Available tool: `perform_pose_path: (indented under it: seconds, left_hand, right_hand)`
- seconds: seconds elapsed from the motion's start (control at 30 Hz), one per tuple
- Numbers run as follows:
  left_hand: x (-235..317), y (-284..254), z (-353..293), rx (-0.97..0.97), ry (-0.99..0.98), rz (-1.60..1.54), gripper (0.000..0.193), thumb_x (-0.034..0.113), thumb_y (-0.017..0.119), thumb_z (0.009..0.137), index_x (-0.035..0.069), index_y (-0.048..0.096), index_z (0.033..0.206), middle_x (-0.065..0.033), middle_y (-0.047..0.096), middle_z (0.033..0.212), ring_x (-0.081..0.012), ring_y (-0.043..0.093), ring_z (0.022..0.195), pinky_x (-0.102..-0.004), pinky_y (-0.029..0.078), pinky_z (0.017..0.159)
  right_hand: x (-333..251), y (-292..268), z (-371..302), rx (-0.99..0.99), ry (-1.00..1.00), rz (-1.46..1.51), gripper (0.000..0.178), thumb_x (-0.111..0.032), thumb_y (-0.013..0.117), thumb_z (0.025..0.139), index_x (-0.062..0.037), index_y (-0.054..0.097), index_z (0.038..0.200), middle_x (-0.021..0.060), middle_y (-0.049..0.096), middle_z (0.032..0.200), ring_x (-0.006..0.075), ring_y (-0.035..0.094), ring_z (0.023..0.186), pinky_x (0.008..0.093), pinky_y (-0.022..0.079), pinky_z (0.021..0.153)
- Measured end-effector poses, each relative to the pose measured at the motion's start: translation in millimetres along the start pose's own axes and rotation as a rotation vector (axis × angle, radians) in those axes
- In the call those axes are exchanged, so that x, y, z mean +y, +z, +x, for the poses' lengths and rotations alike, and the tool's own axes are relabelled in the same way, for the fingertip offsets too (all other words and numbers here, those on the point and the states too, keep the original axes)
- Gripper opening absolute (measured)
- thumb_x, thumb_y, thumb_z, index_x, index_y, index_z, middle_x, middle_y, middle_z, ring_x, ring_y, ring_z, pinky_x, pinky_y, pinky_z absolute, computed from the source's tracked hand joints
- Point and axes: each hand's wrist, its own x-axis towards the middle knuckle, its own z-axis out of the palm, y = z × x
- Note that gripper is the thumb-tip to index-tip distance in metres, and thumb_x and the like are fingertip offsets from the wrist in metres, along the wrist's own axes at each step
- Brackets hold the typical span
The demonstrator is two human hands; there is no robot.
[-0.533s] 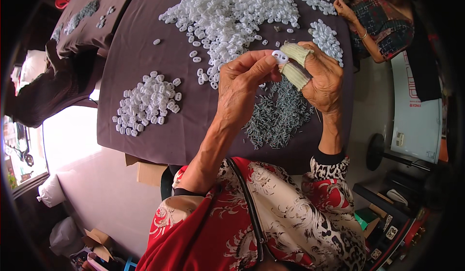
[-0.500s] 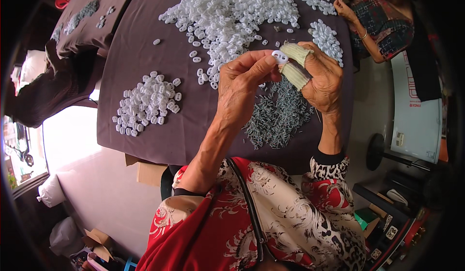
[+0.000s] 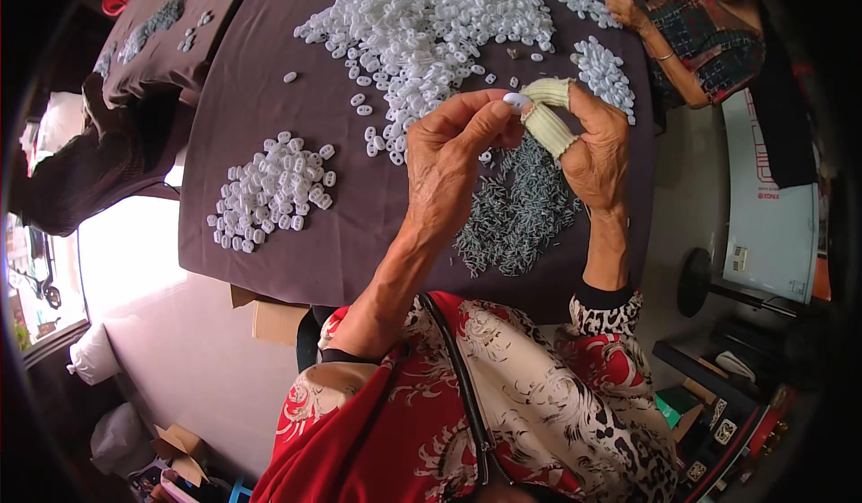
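Thumb and fingers of my left hand point(image 3: 440, 157) pinch a small white oval plastic piece point(image 3: 515, 99) above the table. My right hand point(image 3: 599, 148) meets it from the right, with cream ribbed knit covers point(image 3: 548, 129) on the thumb and forefinger. Those covered tips close at the piece's right edge; anything small between them is hidden. Below my hands lies a heap of small grey metal screws or pins point(image 3: 516, 220). Beyond is a large heap of white oval pieces with two holes point(image 3: 422, 40). A smaller heap of similar pieces point(image 3: 274, 189) sits to the left.
A dark cloth point(image 3: 359, 233) covers the table. Another small white pile point(image 3: 603, 76) lies at the right edge, near a co-worker's hands point(image 3: 628, 4). A second dark-covered table point(image 3: 162, 45) stands at far left. A cardboard box point(image 3: 277, 322) is under the near edge.
The white piece has turned from showing its holed face to a more edge-on side. My right fingers have shifted slightly around it. The co-worker's hands have moved apart.
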Motion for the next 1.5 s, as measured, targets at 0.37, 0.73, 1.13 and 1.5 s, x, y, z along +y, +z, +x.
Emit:
perform_pose_path:
  seconds: [0.37, 0.73, 1.13, 1.5]
  left_hand:
    - [2.1, 2.0, -0.9, 0.041, -0.042, 0.148, 0.015, 0.010, 0.064, 0.076, -0.002, 0.061, 0.085, -0.0055, 0.061, 0.072, -0.0106, 0.056, 0.064, -0.0229, 0.046, 0.064]
    - [11.0, -1.9, 0.9, -0.033, -0.093, 0.334, 0.010, 0.009, 0.061, 0.076, 0.000, 0.060, 0.075, -0.0032, 0.059, 0.066, -0.0081, 0.053, 0.062, -0.0213, 0.041, 0.062]
    - [1.1, -6.9, 5.1, 0.008, -0.109, 0.296, 0.011, 0.010, 0.059, 0.074, -0.001, 0.059, 0.077, -0.0043, 0.060, 0.068, -0.0079, 0.052, 0.062, -0.0213, 0.041, 0.060]
    - [4.4, -15.3, 5.7, 0.045, -0.130, 0.349, 0.010, 0.011, 0.058, 0.070, 0.001, 0.057, 0.072, -0.0025, 0.057, 0.063, -0.0075, 0.051, 0.060, -0.0213, 0.040, 0.059]
  right_hand:
    - [-0.5, 9.2, -2.4, 0.047, 0.242, 0.164, 0.017, -0.012, 0.057, 0.077, -0.0002, 0.061, 0.088, 0.0020, 0.061, 0.072, 0.0045, 0.052, 0.065, 0.0197, 0.041, 0.057]
    - [5.8, 9.4, -4.8, -0.009, 0.353, 0.271, 0.015, -0.014, 0.057, 0.078, 0.0009, 0.060, 0.082, -0.0004, 0.059, 0.069, 0.0023, 0.050, 0.063, 0.0174, 0.039, 0.059]
    - [18.4, 17.5, -8.1, 0.011, 0.349, 0.392, 0.012, -0.009, 0.055, 0.079, 0.0015, 0.059, 0.084, -0.0003, 0.057, 0.073, 0.0045, 0.051, 0.065, 0.0187, 0.041, 0.063]
    - [16.8, 31.4, -9.5, 0.040, 0.330, 0.281, 0.015, -0.013, 0.056, 0.079, 0.0005, 0.060, 0.084, -0.0024, 0.056, 0.071, 0.0032, 0.048, 0.064, 0.0178, 0.038, 0.060]
